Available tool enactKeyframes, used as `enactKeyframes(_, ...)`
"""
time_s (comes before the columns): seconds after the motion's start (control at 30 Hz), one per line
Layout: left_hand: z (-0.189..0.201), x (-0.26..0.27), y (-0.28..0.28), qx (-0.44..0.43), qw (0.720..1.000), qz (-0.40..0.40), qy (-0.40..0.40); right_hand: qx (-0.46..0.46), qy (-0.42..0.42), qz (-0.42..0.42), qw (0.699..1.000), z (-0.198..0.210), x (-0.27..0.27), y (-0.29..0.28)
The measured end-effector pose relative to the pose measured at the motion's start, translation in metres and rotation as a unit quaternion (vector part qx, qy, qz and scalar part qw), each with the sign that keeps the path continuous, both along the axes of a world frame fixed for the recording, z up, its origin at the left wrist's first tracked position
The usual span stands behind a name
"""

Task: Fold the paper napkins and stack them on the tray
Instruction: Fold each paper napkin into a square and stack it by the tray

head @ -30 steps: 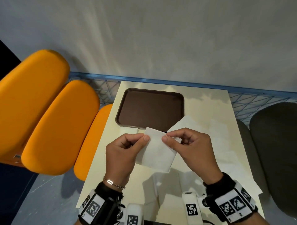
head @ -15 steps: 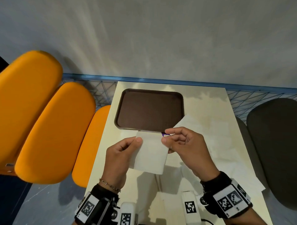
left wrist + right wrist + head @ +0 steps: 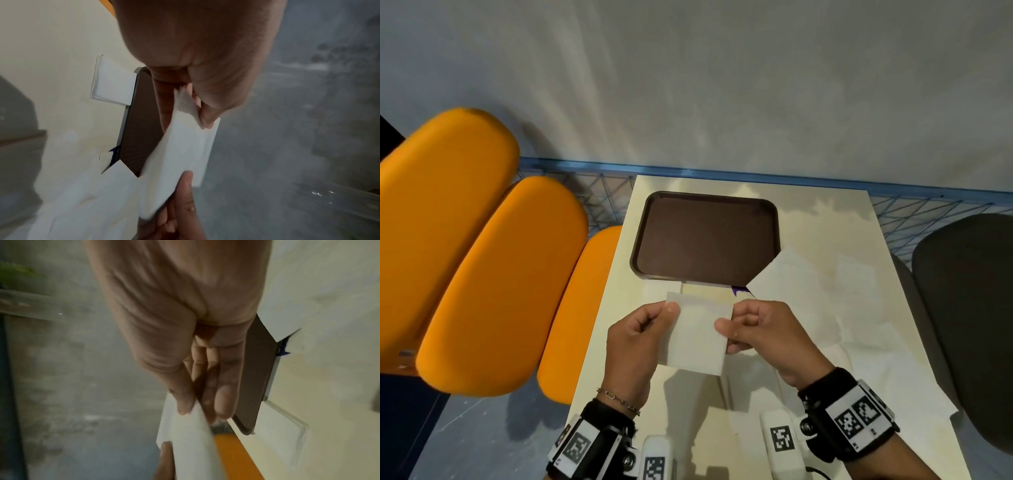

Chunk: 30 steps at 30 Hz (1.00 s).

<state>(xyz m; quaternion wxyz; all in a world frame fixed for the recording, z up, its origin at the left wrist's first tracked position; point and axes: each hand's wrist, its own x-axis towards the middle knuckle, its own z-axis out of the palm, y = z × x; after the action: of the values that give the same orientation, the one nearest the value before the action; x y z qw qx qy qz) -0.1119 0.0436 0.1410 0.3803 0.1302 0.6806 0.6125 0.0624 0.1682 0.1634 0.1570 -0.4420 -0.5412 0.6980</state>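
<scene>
A folded white paper napkin [image 3: 697, 337] hangs in the air above the table's near half, held between both hands. My left hand [image 3: 635, 337] pinches its left edge with thumb on top. My right hand [image 3: 760, 330] pinches its right edge, fingers curled behind. In the left wrist view the napkin [image 3: 180, 155] sags between the two pinches; in the right wrist view its edge [image 3: 189, 426] shows under my fingers. The brown tray [image 3: 709, 236] lies bare at the table's far left. Loose unfolded napkins [image 3: 825, 301] spread over the table's right side.
A small folded white stack [image 3: 705, 289] lies on the table [image 3: 822, 219] just before the tray's near rim, mostly hidden by the held napkin. Orange seat cushions [image 3: 493, 284] stand left, a dark chair [image 3: 969, 308] right, and a blue wire fence [image 3: 928, 205] runs behind.
The two hands have squared the napkin up, turning it from a tilted diamond to level, and lowered it slightly toward me. Both pinches persist.
</scene>
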Motion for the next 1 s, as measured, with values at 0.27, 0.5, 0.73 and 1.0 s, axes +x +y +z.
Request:
enactKeyframes(0.27, -0.022, -0.006, 0.001, 0.0, 0.999, 0.034, -0.005, -0.083, -0.01, 0.05, 0.995, -0.022, -0.01, -0.001)
enactKeyframes(0.5, -0.065, -0.022, 0.003, -0.06, 0.995, 0.073, 0.009, -0.098, -0.051, 0.089, 0.99, -0.056, -0.031, -0.001)
enactKeyframes(0.73, -0.109, -0.056, 0.021, -0.148, 0.986, 0.079, 0.004, -0.089, -0.124, 0.103, 0.983, -0.11, -0.076, 0.019)
enactKeyframes(1.0, -0.164, -0.112, 0.052, -0.266, 0.961, 0.005, 0.079, -0.018, -0.212, 0.065, 0.975, -0.166, -0.136, 0.046)
